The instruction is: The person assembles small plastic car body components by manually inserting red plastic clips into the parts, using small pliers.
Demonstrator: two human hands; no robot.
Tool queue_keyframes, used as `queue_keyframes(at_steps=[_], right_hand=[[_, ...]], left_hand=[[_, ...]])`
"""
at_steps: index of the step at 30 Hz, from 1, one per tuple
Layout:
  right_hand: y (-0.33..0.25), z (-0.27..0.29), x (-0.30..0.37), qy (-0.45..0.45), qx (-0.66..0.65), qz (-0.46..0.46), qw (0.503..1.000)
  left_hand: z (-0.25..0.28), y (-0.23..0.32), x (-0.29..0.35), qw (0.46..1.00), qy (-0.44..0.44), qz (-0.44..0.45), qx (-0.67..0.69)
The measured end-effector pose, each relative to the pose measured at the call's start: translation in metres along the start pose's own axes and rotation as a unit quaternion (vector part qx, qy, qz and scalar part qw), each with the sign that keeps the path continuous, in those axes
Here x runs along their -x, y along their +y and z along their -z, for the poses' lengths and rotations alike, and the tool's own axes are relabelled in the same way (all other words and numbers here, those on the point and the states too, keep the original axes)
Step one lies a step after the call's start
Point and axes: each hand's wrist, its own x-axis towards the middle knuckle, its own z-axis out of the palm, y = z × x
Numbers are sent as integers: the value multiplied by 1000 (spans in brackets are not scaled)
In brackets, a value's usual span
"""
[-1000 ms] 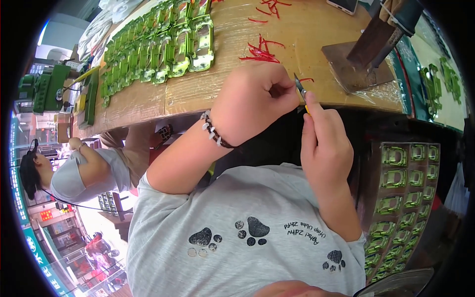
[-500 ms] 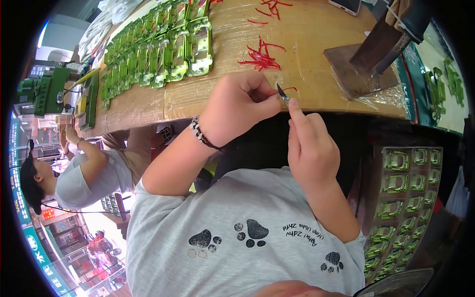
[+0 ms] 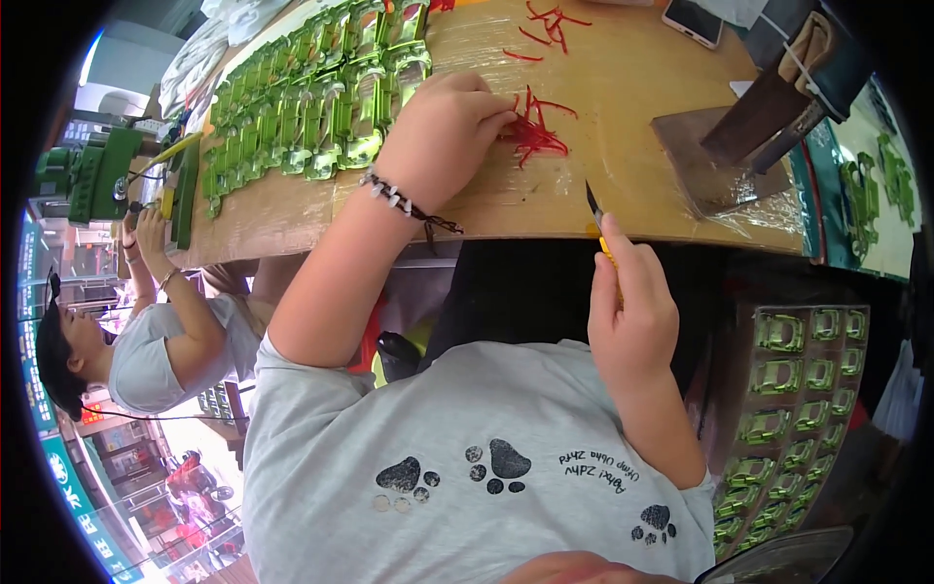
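My left hand (image 3: 440,131) reaches over the table with its thumb and fingertips pinched together at the left edge of a small heap of thin red strips (image 3: 538,136). Red shows right at the fingertips, though how many strips they hold is hidden. In my right hand (image 3: 637,307), near the table's front edge, is a craft knife (image 3: 605,243) with a yellow handle. Its dark pointed blade is directed away from me, toward the table, and touches nothing I can make out. Rows of clear green plastic parts (image 3: 336,117) lie left of my left hand.
More red strips (image 3: 555,24) lie farther back, near a phone (image 3: 693,21). A metal stand on a flat base (image 3: 725,185) is at the right. A tray of green parts (image 3: 764,375) stands low at right. Another person (image 3: 161,341) works by a green machine (image 3: 92,175) at left.
My left hand has moved away from the knife tip, farther over the table to the heap of red strips. My right hand has lowered slightly to the right, still holding the knife.
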Motion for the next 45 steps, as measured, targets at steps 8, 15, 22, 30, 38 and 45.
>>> queue_keyframes(at_steps=[8, 15, 22, 30, 38, 45], right_hand=[[6, -1, 2, 21, -26, 5, 999], [10, 5, -2, 34, -43, 17, 998], [3, 10, -10, 69, -69, 51, 994], [-2, 13, -9, 83, -56, 86, 991], [-6, 16, -3, 79, -28, 75, 994], [19, 25, -11, 105, 114, -4, 988]], left_hand=[[-11, -44, -64, 995, -4, -7, -100], [-10, -36, -70, 981, -133, 52, -128], [15, 51, -12, 962, -84, -3, 259], [7, 85, 22, 676, -114, 280, 672], [-1, 93, 34, 658, -85, 286, 691], [13, 95, 40, 631, -122, 326, 693]])
